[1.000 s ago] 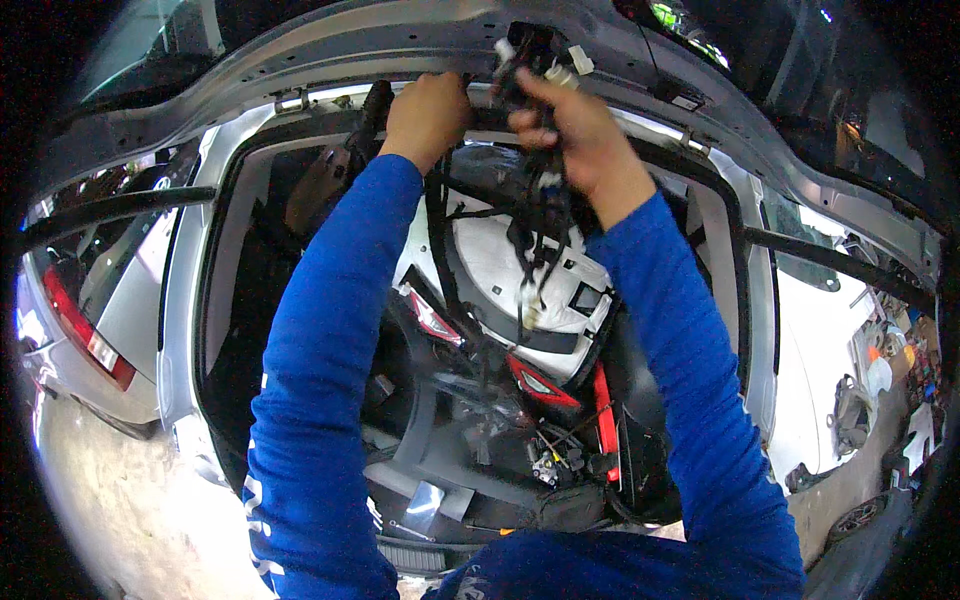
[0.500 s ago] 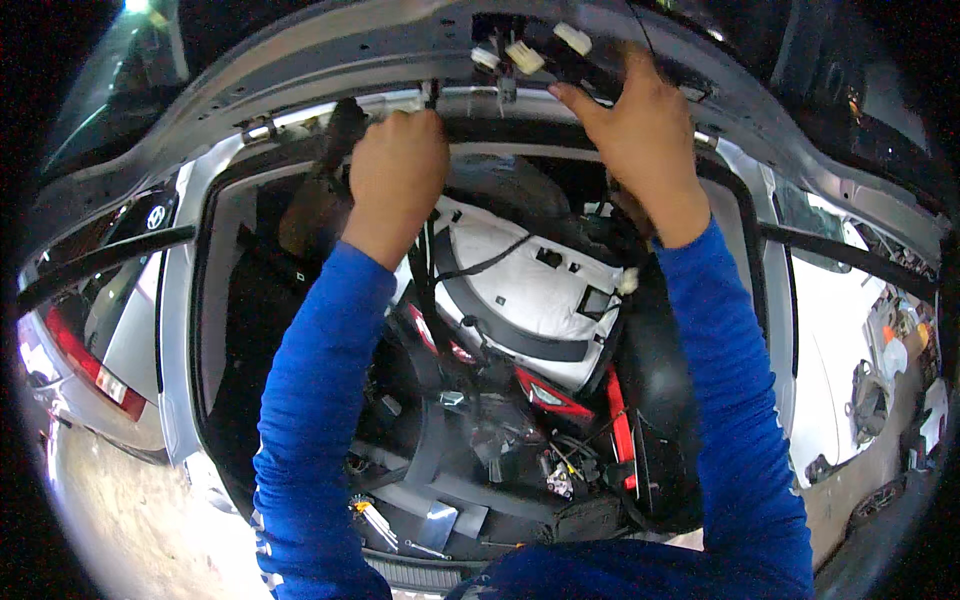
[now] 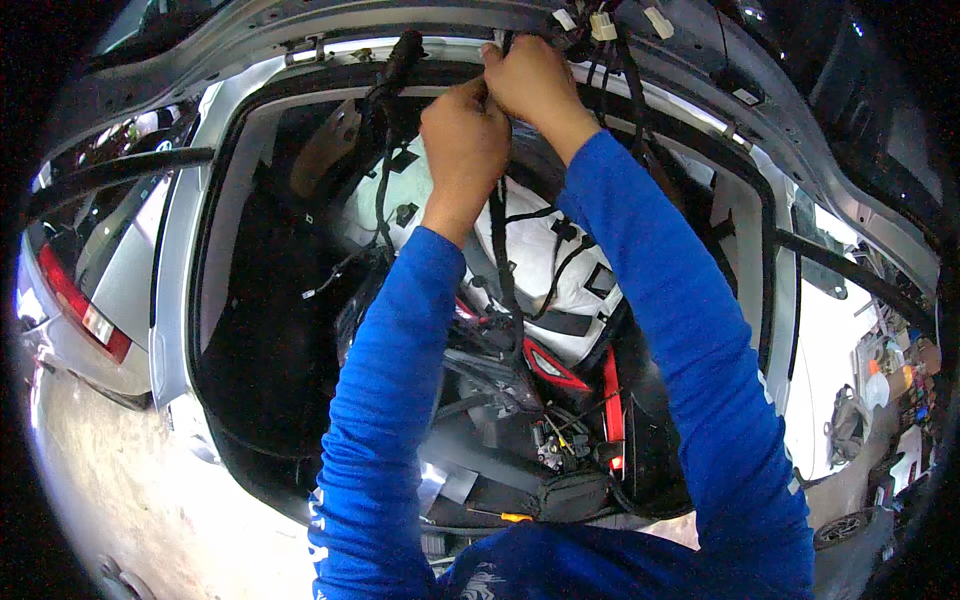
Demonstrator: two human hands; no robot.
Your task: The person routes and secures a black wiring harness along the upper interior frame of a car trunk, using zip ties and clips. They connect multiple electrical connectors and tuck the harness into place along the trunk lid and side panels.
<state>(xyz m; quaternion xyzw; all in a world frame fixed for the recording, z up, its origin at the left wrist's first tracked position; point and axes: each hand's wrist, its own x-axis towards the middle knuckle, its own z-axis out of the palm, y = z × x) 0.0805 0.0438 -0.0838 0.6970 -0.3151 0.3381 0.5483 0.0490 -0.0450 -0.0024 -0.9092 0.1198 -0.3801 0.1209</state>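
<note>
My left hand (image 3: 467, 150) is closed on a black wiring harness (image 3: 503, 265) below the raised tailgate. The harness hangs from beneath that fist into the car's cargo area. My right hand (image 3: 535, 88) touches the left one, its thumb and fingers pinched on the harness's upper part near the tailgate edge; the exact grip is hidden behind the fingers. Just right of it, a cream connector (image 3: 603, 27) and a white connector (image 3: 658, 22) dangle on dark wires from an opening in the tailgate (image 3: 790, 140).
Struts (image 3: 125, 180) brace the tailgate at both sides. In the cargo area lie a white panel with black trim (image 3: 545, 265), a red-and-clear tail lamp (image 3: 552, 366), a red strip (image 3: 613, 410), and an orange-handled screwdriver (image 3: 515, 517). Another car (image 3: 90, 310) stands at left.
My right hand has come left from beside the connectors and closed against my left hand. Its fingers were spread before. The view has shifted, and the connectors now sit higher and farther right.
</note>
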